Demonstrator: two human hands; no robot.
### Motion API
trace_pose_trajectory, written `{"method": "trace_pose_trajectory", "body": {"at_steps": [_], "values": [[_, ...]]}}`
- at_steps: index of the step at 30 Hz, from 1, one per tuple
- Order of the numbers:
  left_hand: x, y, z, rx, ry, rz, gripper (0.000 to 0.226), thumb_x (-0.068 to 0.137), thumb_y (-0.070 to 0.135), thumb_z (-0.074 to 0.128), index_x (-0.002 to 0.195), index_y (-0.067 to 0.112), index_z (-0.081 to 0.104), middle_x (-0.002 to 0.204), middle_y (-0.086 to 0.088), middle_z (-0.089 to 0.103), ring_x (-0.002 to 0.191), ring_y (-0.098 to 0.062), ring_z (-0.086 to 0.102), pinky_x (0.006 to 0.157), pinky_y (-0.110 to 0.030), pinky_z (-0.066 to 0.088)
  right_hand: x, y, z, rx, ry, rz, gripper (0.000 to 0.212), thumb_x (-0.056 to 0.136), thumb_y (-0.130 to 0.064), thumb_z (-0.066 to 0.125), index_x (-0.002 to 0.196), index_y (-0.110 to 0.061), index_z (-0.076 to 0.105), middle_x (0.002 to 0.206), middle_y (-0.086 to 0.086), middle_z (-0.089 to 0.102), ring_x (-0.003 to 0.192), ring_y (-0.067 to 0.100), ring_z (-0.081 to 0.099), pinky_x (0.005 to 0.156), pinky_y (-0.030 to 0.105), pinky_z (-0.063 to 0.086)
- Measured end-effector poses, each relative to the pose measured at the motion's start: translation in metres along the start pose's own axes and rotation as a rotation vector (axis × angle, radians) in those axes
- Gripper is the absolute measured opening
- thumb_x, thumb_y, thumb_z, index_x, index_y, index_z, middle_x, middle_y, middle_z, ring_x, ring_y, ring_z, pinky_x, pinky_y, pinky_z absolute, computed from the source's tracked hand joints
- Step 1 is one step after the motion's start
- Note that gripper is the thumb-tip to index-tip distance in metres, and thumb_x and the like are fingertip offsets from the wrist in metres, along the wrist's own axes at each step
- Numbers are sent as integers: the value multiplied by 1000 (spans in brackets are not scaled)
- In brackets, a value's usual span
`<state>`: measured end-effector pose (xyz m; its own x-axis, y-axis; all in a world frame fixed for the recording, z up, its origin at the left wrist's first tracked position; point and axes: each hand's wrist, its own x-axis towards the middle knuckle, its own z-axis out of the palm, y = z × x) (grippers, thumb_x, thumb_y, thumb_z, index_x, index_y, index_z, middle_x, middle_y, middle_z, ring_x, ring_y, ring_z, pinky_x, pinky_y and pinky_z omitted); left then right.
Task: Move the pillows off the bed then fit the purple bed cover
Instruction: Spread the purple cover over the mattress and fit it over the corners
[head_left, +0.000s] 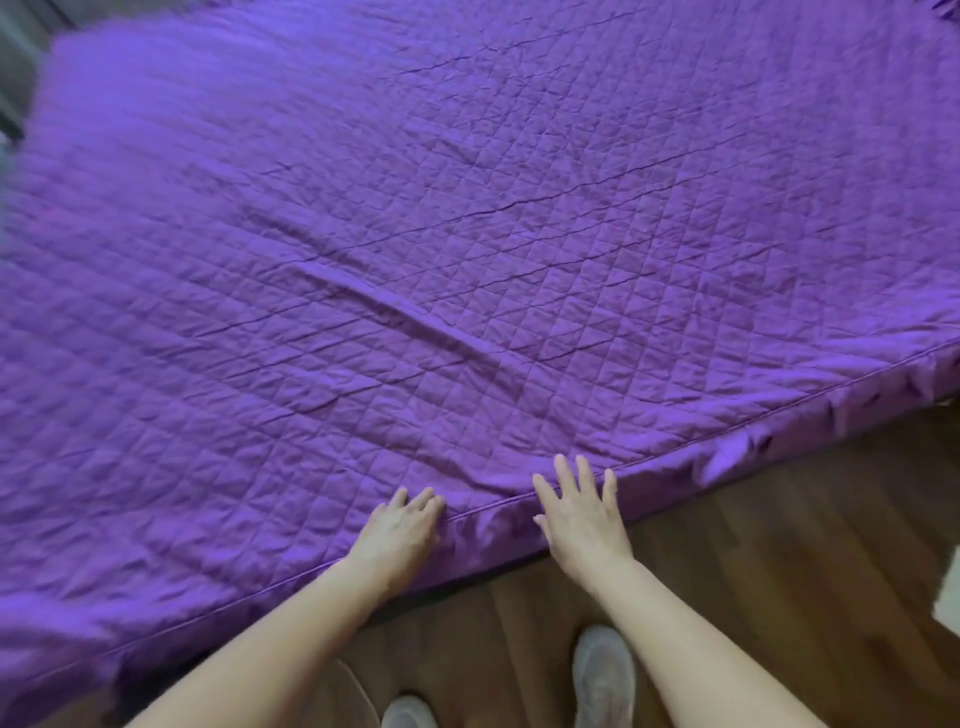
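The purple bed cover (467, 234) — diamond-quilted, creased, piped along its near edge — lies spread out. The right hand (582, 514) presses it, fingers straight and spread; the left hand (400, 530) curls onto the piping — grip unclear.

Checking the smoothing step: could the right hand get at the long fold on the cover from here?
Probably yes: nothing lies between the right hand and the fold, only flat cover, though a lean forward looks needed.
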<state>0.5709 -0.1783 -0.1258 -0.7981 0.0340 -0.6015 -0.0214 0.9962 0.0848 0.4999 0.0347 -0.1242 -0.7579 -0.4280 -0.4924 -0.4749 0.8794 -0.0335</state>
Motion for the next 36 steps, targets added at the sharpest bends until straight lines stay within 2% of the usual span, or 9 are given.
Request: {"method": "trace_pose_trajectory", "body": {"at_steps": [3, 6, 12, 16, 23, 26, 28, 31, 36], "values": [[-18, -23, 5, 20, -15, -65, 41, 92, 30, 48, 128, 13, 38, 153, -4, 22, 136, -33, 26, 101, -47, 34, -2, -42, 4, 34, 40, -106, 53, 99, -34, 39, 147, -24, 21, 158, 12, 6, 145, 34, 3, 112, 59, 2], [-24, -38, 14, 100, -28, -119, 44, 89, 28, 54, 127, 11, 39, 153, -5, 21, 134, -33, 28, 101, -48, 34, 4, -70, 10, 12, 66, -154, 48, 99, -28, 40, 145, -20, 25, 158, 13, 4, 144, 36, 2, 111, 60, -1], [-26, -50, 31, 256, 118, -65, 18, 82, 13, 58, 98, 16, 64, 114, -6, 53, 105, -29, 52, 83, -41, 42, 13, -89, 18, -110, 103, -143, 24, 62, -9, 76, 84, -15, 67, 112, 17, 63, 106, 39, 59, 93, 61, 41], [-34, -51, 43, 311, 132, 24, 22, 43, 27, 81, 50, 20, 61, 74, 1, 58, 66, -22, 57, 56, -36, 46, 11, -90, 27, -86, 268, -256, 19, 67, -11, 46, 63, -18, 63, 83, 6, 64, 84, 29, 64, 85, 48, 52], [-43, -48, 40, 155, 7, -45, 21, 88, 16, 46, 101, 10, 61, 121, -5, 42, 113, -28, 39, 83, -39, 38, 7, -89, 34, -14, 269, -299, 26, 49, -8, 74, 68, -18, 58, 79, 4, 61, 73, 26, 62, 64, 37, 52], [-35, -54, 40, 1, 8, -58, 18, 89, 14, 46, 99, 6, 58, 118, -8, 41, 112, -29, 39, 85, -43, 46, 16, -93, 23, 64, 212, -247, 44, 60, -10, 68, 103, -16, 59, 112, 11, 59, 102, 35, 59, 85, 51, 47], [-32, -58, 45, -108, 78, -74, 24, 91, 16, 44, 111, 6, 51, 131, -9, 37, 120, -30, 36, 97, -44, 41, 15, -94, 29, 40, 122, -272, 63, 79, -10, 53, 138, -21, 36, 152, 13, 24, 139, 39, 24, 106, 63, 20], [-40, -60, 57, -120, 46, -158, 55, 98, 31, 35, 147, 20, 14, 158, -3, 1, 144, -32, 4, 114, -52, 21, 4, -101, 40, -40, 24, -253, 71, 89, -12, 44, 149, -21, 7, 158, 10, -6, 144, 38, -7, 109, 64, -2], [-52, -77, 69, -61, -9, -73, 56, 98, 40, 23, 148, 35, -1, 159, 6, -8, 146, -29, -5, 114, -52, 18, 5, -130, 36, -41, 128, -164, 80, 70, -20, 70, 142, -15, 36, 152, 18, 27, 139, 39, 27, 105, 66, 19]]}}
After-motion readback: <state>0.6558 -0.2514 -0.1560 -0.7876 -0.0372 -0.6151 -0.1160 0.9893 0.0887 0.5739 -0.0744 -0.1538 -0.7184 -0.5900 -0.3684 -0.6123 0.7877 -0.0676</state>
